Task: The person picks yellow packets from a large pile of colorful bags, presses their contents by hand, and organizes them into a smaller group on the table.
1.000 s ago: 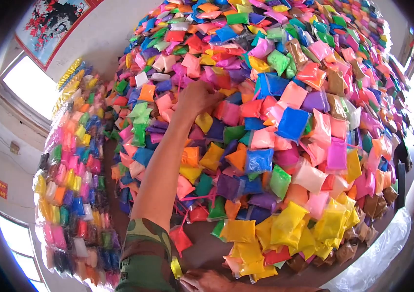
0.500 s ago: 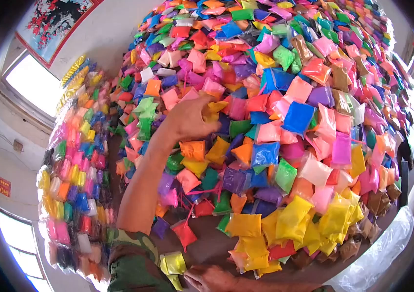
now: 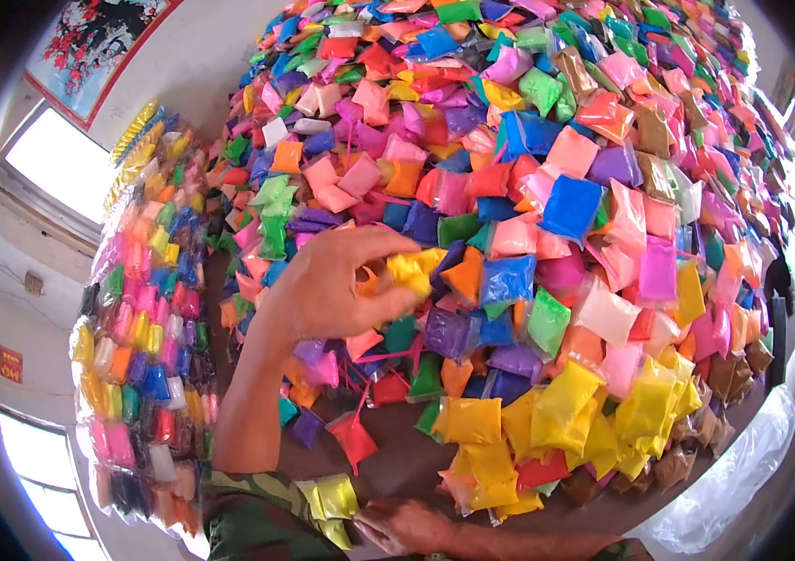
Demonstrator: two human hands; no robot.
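My left hand [image 3: 346, 280] is pinching a small yellow packet [image 3: 414, 269] between thumb and fingers, above the front of a big heap of coloured packets. At the bottom edge my right hand [image 3: 407, 526] is closed, low over the brown surface, with its fingertips at a few pale yellow packets [image 3: 334, 497]; the exact grip is partly hidden. A red packet [image 3: 353, 438] rests on the surface between the two hands. Several yellow packets [image 3: 566, 407] lie piled to the right of my left hand.
The packet heap [image 3: 510, 93] rises at the back and right. Bundled packets [image 3: 145, 327] are stacked against the left wall. Clear plastic sheeting [image 3: 725, 477] lies at the lower right, beside the brown surface [image 3: 388, 463].
My left hand has drawn back from the heap, down and nearer, lifting the yellow packet out. An orange packet and pink ones show where it was. My right hand has barely moved.
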